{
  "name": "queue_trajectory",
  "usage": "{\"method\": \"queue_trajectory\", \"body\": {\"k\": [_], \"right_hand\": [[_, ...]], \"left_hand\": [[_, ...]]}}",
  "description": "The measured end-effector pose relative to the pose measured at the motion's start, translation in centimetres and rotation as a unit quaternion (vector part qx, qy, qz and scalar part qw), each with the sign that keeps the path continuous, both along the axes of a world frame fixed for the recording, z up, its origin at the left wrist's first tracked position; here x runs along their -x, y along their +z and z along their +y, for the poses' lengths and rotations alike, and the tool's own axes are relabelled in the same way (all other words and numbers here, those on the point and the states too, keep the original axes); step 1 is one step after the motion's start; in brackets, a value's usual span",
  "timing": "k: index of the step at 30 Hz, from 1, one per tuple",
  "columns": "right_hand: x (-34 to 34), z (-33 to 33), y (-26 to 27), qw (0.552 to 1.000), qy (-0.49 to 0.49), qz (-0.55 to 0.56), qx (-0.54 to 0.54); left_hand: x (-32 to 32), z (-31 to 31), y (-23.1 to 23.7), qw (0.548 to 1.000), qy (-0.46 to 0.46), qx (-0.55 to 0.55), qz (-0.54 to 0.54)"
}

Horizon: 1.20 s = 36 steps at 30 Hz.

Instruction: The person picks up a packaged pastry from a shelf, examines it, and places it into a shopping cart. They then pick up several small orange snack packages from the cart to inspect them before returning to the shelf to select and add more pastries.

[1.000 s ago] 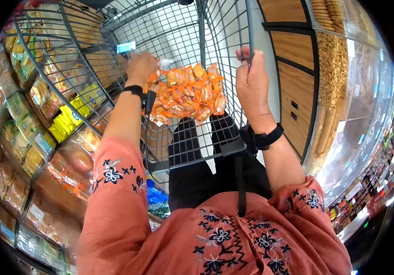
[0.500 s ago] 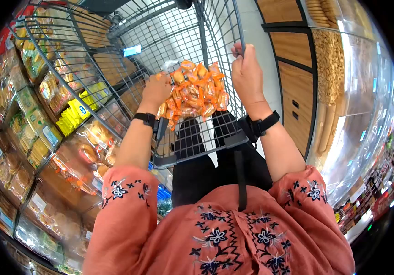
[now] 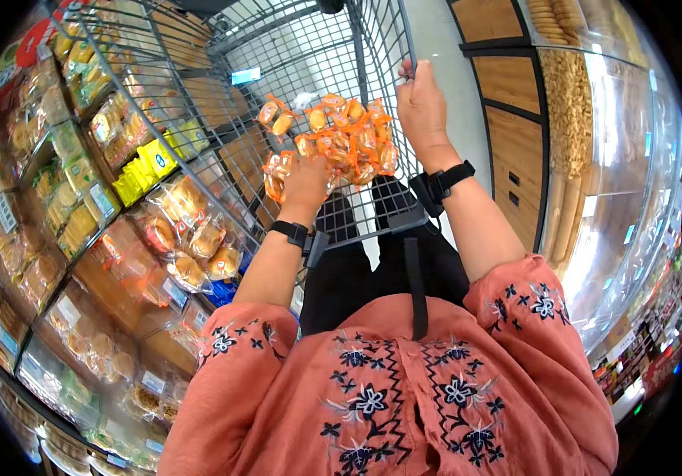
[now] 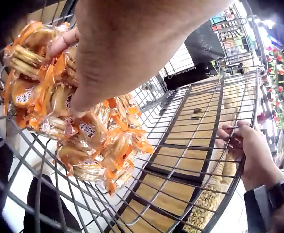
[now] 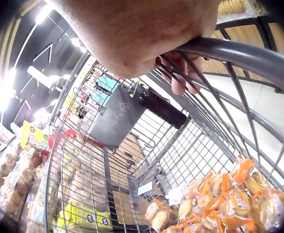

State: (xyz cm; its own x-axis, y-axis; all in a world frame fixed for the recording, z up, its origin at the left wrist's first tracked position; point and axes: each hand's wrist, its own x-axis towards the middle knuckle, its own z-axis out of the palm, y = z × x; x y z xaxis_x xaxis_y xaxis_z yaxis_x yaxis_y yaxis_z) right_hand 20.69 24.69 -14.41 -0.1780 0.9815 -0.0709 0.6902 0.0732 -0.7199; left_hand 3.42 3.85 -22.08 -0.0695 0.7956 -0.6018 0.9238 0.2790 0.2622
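In the head view, orange-and-clear wrapped small cakes lie piled in a grey wire shopping cart. My left hand is at the near left side of the pile. Up close in the left wrist view, its thumb and a finger sit around a wrapped cake; the other fingers are hidden. Two wrapped cakes lie a little apart at the pile's far left. My right hand grips the cart's top side rail, its fingers wrapping under the bar in the right wrist view.
Shelves of bagged bread and yellow packs line the left side, close to the cart. Wooden drawers and clear bins of cookies stand on the right. A grey panel hangs at the cart's far end.
My left hand has moved from the pile's far left to its near side, and wrapped cakes there have shifted. Cart and shelves sit slightly further right in view. My right hand keeps its grip.
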Motion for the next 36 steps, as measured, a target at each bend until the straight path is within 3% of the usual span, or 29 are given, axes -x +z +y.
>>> {"method": "queue_trajectory", "body": {"k": [5, 9, 13, 15, 18, 20, 21, 22, 24, 26, 27, 30, 33, 36], "right_hand": [[0.1, 0.1, -0.1, 0.999, 0.004, -0.038, 0.001], [-0.5, -0.3, 0.3, 0.998, 0.036, -0.042, 0.018], [-1.9, 0.3, 1.6, 0.989, 0.098, -0.088, 0.066], [-2.5, 0.4, 2.5, 0.980, 0.122, -0.117, 0.101], [-3.3, -0.5, 3.4, 0.980, 0.120, -0.153, -0.028], [-3.3, -1.0, 5.3, 0.983, 0.116, -0.117, -0.085], [-2.9, -1.4, 6.1, 0.983, 0.123, -0.085, -0.109], [-2.3, -1.6, 7.1, 0.981, 0.133, -0.051, -0.132], [-0.1, -3.1, 10.6, 0.984, 0.164, 0.061, 0.046], [2.3, -5.3, 13.3, 0.946, 0.199, 0.165, 0.194], [3.5, -6.7, 14.6, 0.939, 0.224, 0.168, 0.198], [6.6, -10.2, 16.4, 0.910, 0.299, 0.206, 0.200], [8.4, -12.7, 18.9, 0.865, 0.307, 0.247, 0.311], [9.3, -14.6, 19.9, 0.882, 0.397, 0.196, 0.161]], "left_hand": [[-0.5, -0.6, 3.9, 0.997, 0.067, -0.019, -0.017], [0.4, -2.0, 7.7, 0.978, 0.188, 0.046, -0.079], [1.6, -4.8, 8.3, 0.948, 0.274, -0.070, -0.148], [1.9, -5.6, 8.6, 0.949, 0.275, -0.031, -0.150], [2.3, -6.0, 9.5, 0.937, 0.310, -0.020, -0.157], [2.4, -6.2, 9.6, 0.924, 0.343, -0.024, -0.170], [3.2, -6.7, 8.7, 0.906, 0.346, -0.074, -0.233], [3.3, -6.0, 10.2, 0.851, 0.414, -0.064, -0.317], [3.9, -4.4, 16.2, 0.706, 0.530, -0.038, -0.468], [5.1, -4.1, 18.6, 0.600, 0.524, -0.057, -0.602], [5.5, -4.0, 20.0, 0.551, 0.521, -0.080, -0.647], [6.8, -3.9, 22.6, 0.492, 0.495, -0.090, -0.710], [7.4, -4.5, 23.5, 0.467, 0.484, -0.103, -0.733], [8.0, -5.2, 22.7, 0.466, 0.476, -0.118, -0.736]]}}
